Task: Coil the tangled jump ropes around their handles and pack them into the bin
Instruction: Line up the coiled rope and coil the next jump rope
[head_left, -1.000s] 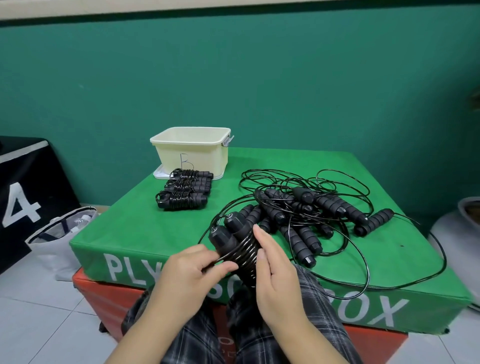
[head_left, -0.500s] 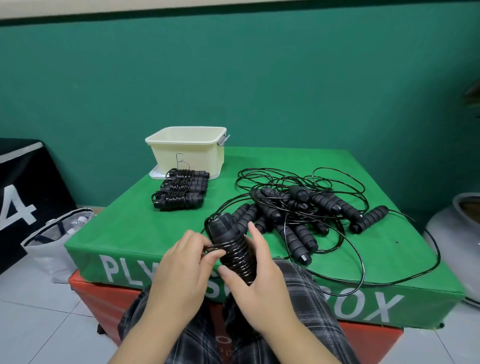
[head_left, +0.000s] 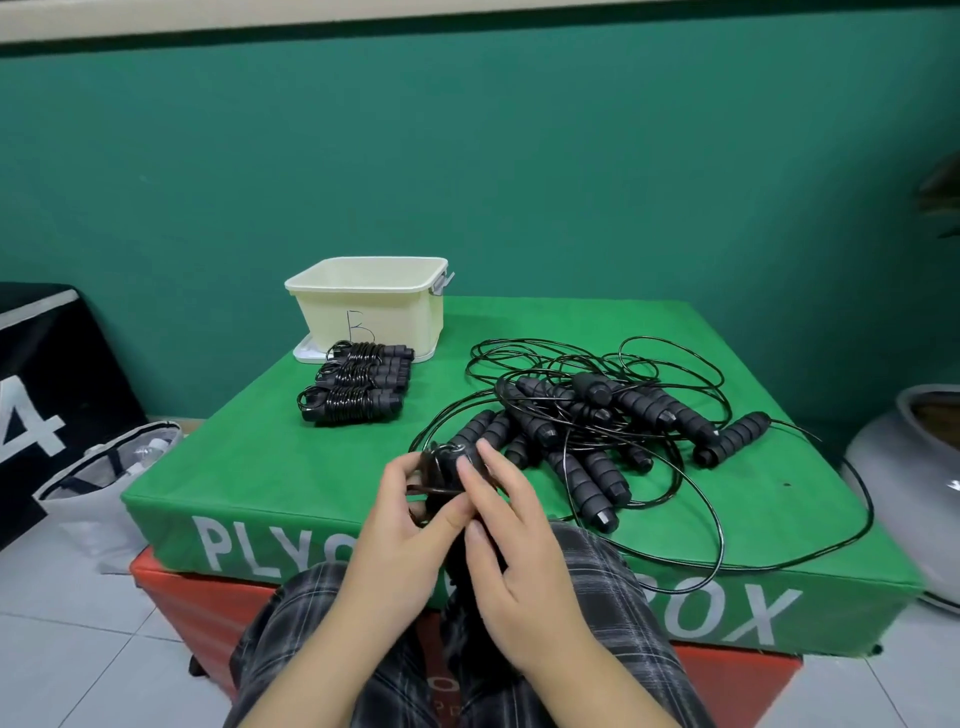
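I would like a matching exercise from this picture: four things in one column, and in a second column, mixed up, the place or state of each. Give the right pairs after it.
Things
1. bin
2. coiled ropes
3. tangled ropes
4. rope in the hands

Places or states
A. loose heap on the right half of the green box
B. gripped by the left hand and the right hand at the near edge
C. at the far left corner, marked with a letter B
D. a neat row just in front of the bin

Pairs: 1-C, 2-D, 3-A, 4-B
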